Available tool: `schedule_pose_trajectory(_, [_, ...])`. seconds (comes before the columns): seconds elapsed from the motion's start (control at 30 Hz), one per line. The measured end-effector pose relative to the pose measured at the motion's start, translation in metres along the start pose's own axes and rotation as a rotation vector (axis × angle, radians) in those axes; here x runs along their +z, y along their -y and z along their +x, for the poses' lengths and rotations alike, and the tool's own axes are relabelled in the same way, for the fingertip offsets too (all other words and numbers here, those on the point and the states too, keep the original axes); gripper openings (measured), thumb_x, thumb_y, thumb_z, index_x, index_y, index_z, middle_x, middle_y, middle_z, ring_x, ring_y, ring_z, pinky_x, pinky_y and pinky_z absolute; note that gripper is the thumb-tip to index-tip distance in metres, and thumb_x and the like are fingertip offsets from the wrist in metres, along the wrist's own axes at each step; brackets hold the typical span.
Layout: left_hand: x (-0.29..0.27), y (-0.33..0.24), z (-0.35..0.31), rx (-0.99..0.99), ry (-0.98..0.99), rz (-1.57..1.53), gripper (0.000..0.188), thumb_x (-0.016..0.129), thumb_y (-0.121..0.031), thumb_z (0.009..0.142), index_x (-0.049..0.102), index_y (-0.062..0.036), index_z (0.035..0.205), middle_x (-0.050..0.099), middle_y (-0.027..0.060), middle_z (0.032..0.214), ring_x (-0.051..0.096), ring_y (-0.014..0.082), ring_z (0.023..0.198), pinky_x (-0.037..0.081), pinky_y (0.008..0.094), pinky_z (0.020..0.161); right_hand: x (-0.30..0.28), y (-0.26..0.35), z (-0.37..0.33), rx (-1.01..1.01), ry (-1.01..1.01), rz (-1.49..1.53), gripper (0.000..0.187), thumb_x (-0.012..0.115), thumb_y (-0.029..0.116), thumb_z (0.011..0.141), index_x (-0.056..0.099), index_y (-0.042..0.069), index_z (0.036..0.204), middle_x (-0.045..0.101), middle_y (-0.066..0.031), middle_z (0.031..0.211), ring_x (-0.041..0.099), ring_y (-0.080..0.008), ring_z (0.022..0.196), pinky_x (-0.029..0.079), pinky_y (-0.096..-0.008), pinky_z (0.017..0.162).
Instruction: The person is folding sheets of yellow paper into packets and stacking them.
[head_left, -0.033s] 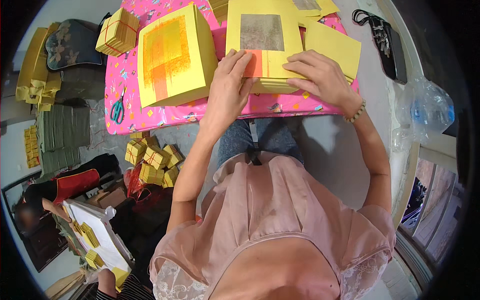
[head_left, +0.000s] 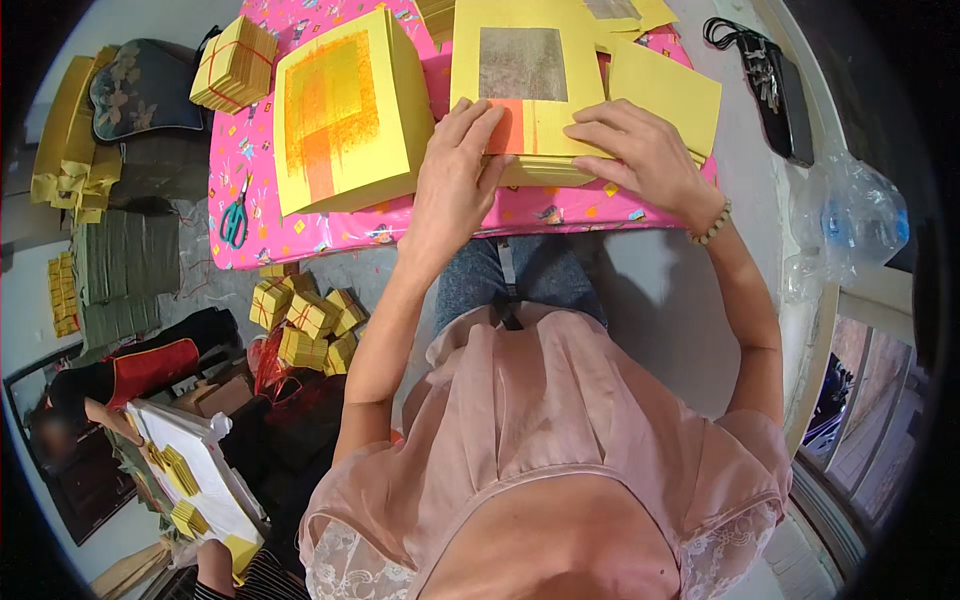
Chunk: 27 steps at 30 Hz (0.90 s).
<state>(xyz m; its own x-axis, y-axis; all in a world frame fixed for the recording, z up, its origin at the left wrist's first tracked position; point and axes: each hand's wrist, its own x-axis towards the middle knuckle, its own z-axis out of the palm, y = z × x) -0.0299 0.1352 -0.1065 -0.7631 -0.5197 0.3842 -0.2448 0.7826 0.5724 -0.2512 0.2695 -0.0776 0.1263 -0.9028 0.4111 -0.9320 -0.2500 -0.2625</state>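
Observation:
In front of me a stack of yellow paper sheets [head_left: 585, 60] lies on a pink patterned tablecloth. Its top sheet bears a silver-grey square and an orange-red strip. My left hand [head_left: 462, 165] bends over the near left corner, fingers on the top and thumb at the front edge. On the right side my right hand [head_left: 640, 150], with a beaded bracelet [head_left: 712, 222] at the wrist, holds the same near edge between fingers and thumb. How firmly either hand grips cannot be seen. To the left stands another yellow paper stack [head_left: 405, 120] with an orange-smeared square.
Teal-handled scissors [head_left: 234, 222] and a tied yellow bundle [head_left: 232, 65] lie at the table's left. More yellow sheets [head_left: 665, 95] lie right. Several tied bundles [head_left: 312, 315] sit on the floor. Two people work at a white table [head_left: 200, 450]. A black pouch with keys [head_left: 775, 95] lies right.

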Motion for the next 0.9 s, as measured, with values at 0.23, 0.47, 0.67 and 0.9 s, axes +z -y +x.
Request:
schedule_pose_trajectory(0.23, [-0.003,-0.002,0.005,0.034,0.037,0.026,0.041,0.069,-0.01,0.086,0.059,0.0008,0.124,0.057,0.0216,0.13,0.049,0.045,0.127,0.042,0.0484,0.107,-0.005,-0.006,0.001,-0.01,0.129,-0.016,0.026,0.07,0.021,0.087,0.07,0.007,0.109,0.068,-0.0102,0.112,0.067,-0.0297,0.096,0.054,-0.0386,0.082])
schedule_pose_trajectory(0.47, [-0.007,-0.009,0.013,0.096,0.032,0.105,0.041,0.071,-0.021,0.088,0.061,0.0014,0.121,0.059,0.0228,0.124,0.053,0.0434,0.12,0.045,0.0479,0.102,-0.012,-0.02,0.016,0.057,0.079,0.15,0.022,0.066,0.025,0.09,0.071,0.006,0.099,0.069,-0.0096,0.087,0.066,-0.032,0.076,0.053,-0.0398,0.069])
schedule_pose_trajectory(0.67, [0.005,-0.012,0.026,0.142,-0.044,0.194,0.032,0.07,-0.025,0.089,0.063,0.0008,0.108,0.062,0.0176,0.102,0.058,0.0364,0.094,0.048,0.0446,0.084,-0.022,-0.021,0.02,0.119,0.197,0.167,0.023,0.071,0.021,0.089,0.07,0.005,0.106,0.071,-0.0103,0.094,0.066,-0.0298,0.083,0.053,-0.0341,0.075])
schedule_pose_trajectory(0.9, [0.001,-0.011,0.032,0.079,-0.037,0.236,0.021,0.061,-0.023,0.096,0.066,-0.0024,0.099,0.063,0.0139,0.086,0.06,0.0322,0.084,0.05,0.0421,0.073,-0.04,-0.036,-0.009,0.112,-0.022,0.191,0.032,0.08,0.022,0.078,0.062,0.003,0.097,0.061,-0.0073,0.095,0.062,-0.0266,0.087,0.05,-0.0327,0.078])
